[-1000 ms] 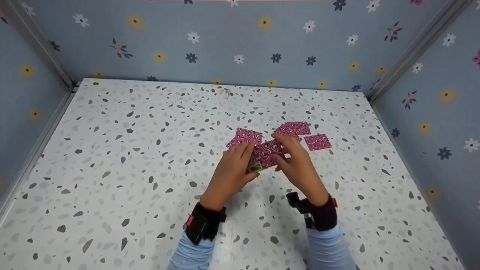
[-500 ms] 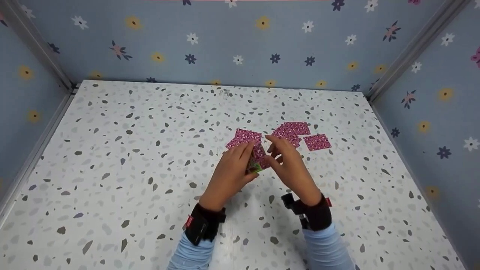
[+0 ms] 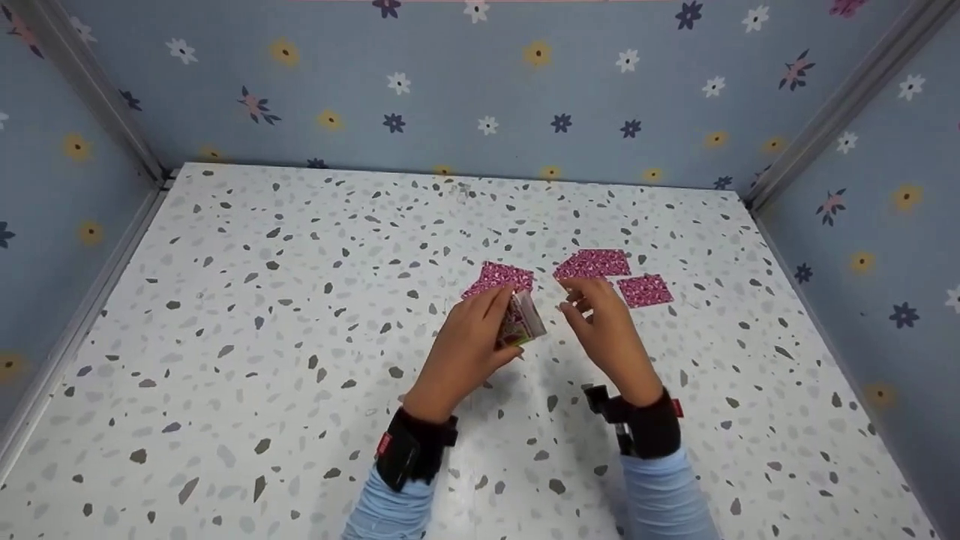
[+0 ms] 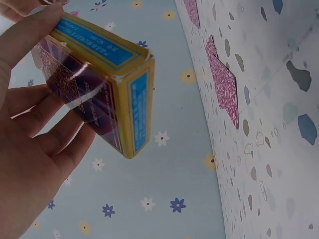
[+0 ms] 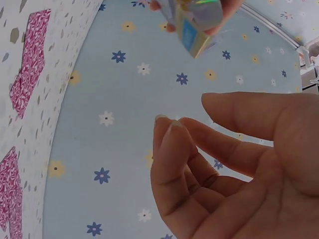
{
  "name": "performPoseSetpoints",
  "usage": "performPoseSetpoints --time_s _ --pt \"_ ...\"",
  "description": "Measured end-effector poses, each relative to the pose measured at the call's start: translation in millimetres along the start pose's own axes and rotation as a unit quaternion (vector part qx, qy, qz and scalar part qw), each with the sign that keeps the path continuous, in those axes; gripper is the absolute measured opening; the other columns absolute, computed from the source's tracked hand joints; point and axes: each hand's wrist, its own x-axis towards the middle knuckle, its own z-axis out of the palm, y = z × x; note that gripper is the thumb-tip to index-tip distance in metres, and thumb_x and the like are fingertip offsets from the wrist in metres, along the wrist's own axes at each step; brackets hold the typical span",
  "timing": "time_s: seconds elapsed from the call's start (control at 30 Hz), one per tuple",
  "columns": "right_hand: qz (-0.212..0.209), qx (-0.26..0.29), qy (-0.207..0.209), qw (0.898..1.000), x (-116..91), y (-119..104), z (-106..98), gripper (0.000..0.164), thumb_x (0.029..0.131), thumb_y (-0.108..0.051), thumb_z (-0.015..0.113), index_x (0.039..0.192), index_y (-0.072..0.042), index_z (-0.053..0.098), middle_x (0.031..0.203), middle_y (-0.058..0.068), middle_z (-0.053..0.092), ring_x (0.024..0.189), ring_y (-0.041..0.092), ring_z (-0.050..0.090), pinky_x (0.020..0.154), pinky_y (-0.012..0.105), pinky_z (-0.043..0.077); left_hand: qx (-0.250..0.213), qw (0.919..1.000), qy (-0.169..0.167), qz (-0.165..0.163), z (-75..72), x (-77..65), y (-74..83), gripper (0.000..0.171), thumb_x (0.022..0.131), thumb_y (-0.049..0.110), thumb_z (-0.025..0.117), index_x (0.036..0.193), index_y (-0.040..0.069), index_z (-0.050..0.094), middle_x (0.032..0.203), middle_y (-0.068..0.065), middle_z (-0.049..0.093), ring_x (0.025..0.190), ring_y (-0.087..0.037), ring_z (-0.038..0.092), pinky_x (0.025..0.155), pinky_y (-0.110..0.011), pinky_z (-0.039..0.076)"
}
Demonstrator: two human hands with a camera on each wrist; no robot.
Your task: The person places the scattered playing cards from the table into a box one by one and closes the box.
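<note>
A small card box (image 3: 517, 324) is held in my left hand (image 3: 463, 349), thumb on one edge and fingers along the opposite side. In the left wrist view the box (image 4: 94, 82) shows yellow edges, blue lettered panels and a dark purple face. A pale flap (image 3: 532, 315) stands out at its right end in the head view. Just right of the box hovers my right hand (image 3: 611, 337). Its fingers are loosely bent and thumb and fingertips stay apart, with nothing between them in the right wrist view.
Pink patterned playing cards lie on the speckled table (image 3: 315, 420) beyond the hands: overlapping cards (image 3: 504, 276) at left, another overlapping group (image 3: 596, 262) further right, and a single card (image 3: 645, 291) at far right. Blue floral panels (image 3: 450, 90) border the table.
The pink cards sticking out of the box have gone inward and no longer protrude. My right hand has let go and drawn away to the right. The pale flap now shows.
</note>
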Motion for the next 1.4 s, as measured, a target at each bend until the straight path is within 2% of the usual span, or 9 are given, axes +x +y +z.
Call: performPoseSetpoints --time_s 0.23,0.37,0.53,0.7,0.93,1.17,1.3,1.33,1.4 --pt "0.023 -0.013 -0.013 1.0 12.2 23.8 2.8 0.028 0.088 -0.001 0.058 0.115 0.003 0.06 0.101 0.02 0.058 0.091 0.031 0.058 0.08 0.042 0.05 0.001 1.0 0.004 0.0 1.1 2.0 -2.2 0.079 0.076 0.033 0.075 0.141 0.004 0.039 0.133 -0.012 0.052 0.121 -0.027 0.05 0.105 -0.04 0.041" --pt "0.04 -0.014 -0.062 0.997 30.6 37.5 12.3 0.029 0.088 -0.002 0.059 0.115 0.007 0.059 0.102 0.023 0.06 0.093 0.034 0.058 0.084 0.045 0.049 0.009 0.9999 0.015 0.0 -1.4 1.4 -6.4 0.078 0.075 0.033 0.076 0.138 0.002 0.042 0.132 -0.013 0.052 0.118 -0.028 0.052 0.102 -0.04 0.043" --pt "0.055 -0.02 -0.144 0.988 54.7 47.8 29.5 0.032 0.087 -0.004 0.06 0.116 0.008 0.058 0.11 0.025 0.061 0.098 0.037 0.061 0.087 0.046 0.05 0.015 0.9994 0.031 0.0 -2.2 -0.5 -11.0 0.078 0.075 0.033 0.077 0.137 0.001 0.043 0.13 -0.013 0.053 0.114 -0.029 0.054 0.098 -0.042 0.045" --pt "0.062 -0.056 -0.195 0.977 75.3 48.6 51.0 0.04 0.085 -0.005 0.061 0.123 0.007 0.055 0.123 0.024 0.057 0.114 0.038 0.055 0.098 0.046 0.045 0.01 0.9995 0.031 0.002 -1.5 -0.4 -11.4 0.077 0.074 0.033 0.077 0.137 0.001 0.044 0.13 -0.013 0.052 0.114 -0.029 0.054 0.098 -0.042 0.045" --pt "0.062 -0.117 -0.208 0.969 91.0 50.2 75.7 0.044 0.084 -0.001 0.057 0.127 0.006 0.051 0.129 0.027 0.051 0.122 0.039 0.048 0.105 0.046 0.039 0.005 0.9997 0.024 -0.009 -1.8 0.3 -12.2 0.079 0.075 0.034 0.077 0.138 0.003 0.043 0.13 -0.013 0.053 0.115 -0.029 0.054 0.099 -0.042 0.044" --pt "0.069 -0.133 -0.221 0.964 98.3 52.6 85.0 0.043 0.092 -0.006 0.049 0.134 0.006 0.045 0.138 0.027 0.043 0.129 0.039 0.041 0.111 0.046 0.032 -0.003 0.9996 0.026 -0.008 -1.6 0.6 -12.6 0.08 0.074 0.034 0.077 0.139 0.003 0.041 0.132 -0.012 0.052 0.115 -0.028 0.053 0.1 -0.041 0.044" --pt "0.086 -0.133 -0.238 0.958 103.7 59.4 92.8 0.043 0.092 -0.004 0.049 0.133 0.004 0.045 0.137 0.023 0.046 0.128 0.037 0.043 0.11 0.044 0.033 -0.006 0.9996 0.023 -0.015 -1.9 -0.2 -13.1 0.08 0.074 0.034 0.077 0.139 0.003 0.041 0.132 -0.012 0.051 0.115 -0.029 0.053 0.1 -0.041 0.044" --pt "0.074 -0.143 -0.232 0.959 105.7 68.9 98.7 0.041 0.091 -0.005 0.049 0.131 0.003 0.046 0.134 0.022 0.049 0.125 0.037 0.046 0.108 0.043 0.037 -0.007 0.9996 0.023 -0.015 -1.9 -0.2 -12.9 0.08 0.074 0.034 0.077 0.139 0.003 0.042 0.132 -0.013 0.051 0.115 -0.029 0.053 0.1 -0.041 0.044" --pt "0.067 -0.158 -0.224 0.959 105.9 71.9 101.9 0.038 0.092 -0.004 0.048 0.13 0.003 0.047 0.13 0.021 0.052 0.121 0.036 0.049 0.105 0.042 0.039 -0.007 0.9996 0.022 -0.016 -1.7 -0.2 -12.8 0.08 0.074 0.034 0.077 0.139 0.003 0.042 0.133 -0.013 0.051 0.116 -0.03 0.053 0.1 -0.042 0.044"
